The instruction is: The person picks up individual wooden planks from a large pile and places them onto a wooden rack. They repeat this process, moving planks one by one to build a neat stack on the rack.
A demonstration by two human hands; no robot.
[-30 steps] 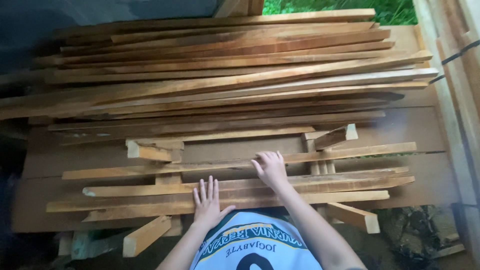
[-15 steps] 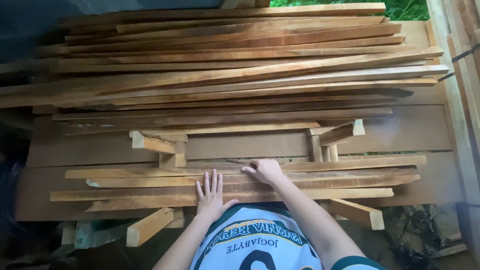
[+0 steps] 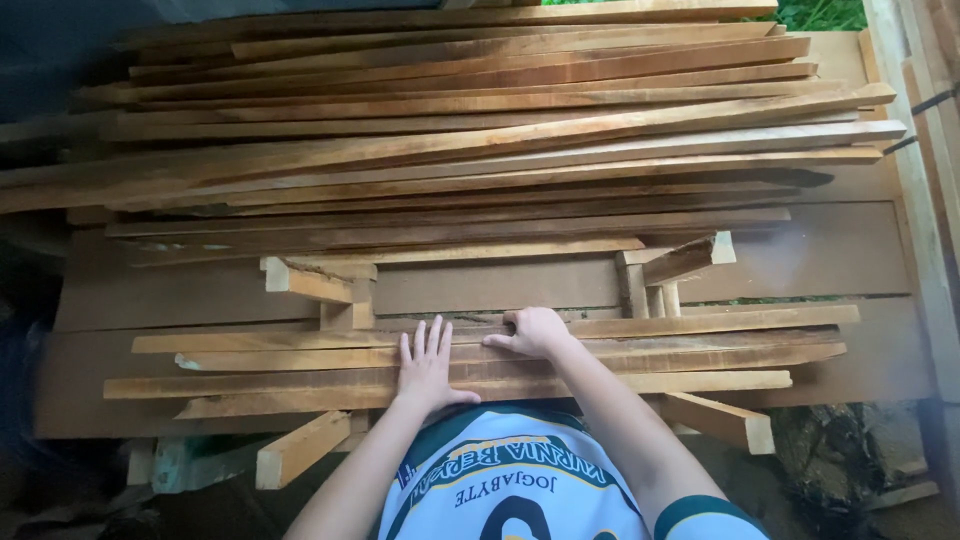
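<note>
Right hand [image 3: 533, 331] now curled, fingertips hooked over the far edge of the top slat [image 3: 700, 325]; a second ago it lay flatter and further right. Left hand [image 3: 425, 365] flat, fingers spread, pressing the near slats [image 3: 300, 385], barely moved. Slats lie across short wood blocks [image 3: 310, 282] on a brown board [image 3: 850, 260]; big plank pile [image 3: 480, 130] behind. Reads as settling into a grip, nothing lifted.

Soft daylight from above, dim shadowed left edge, wide-angle bending at edges, slight softness
</note>
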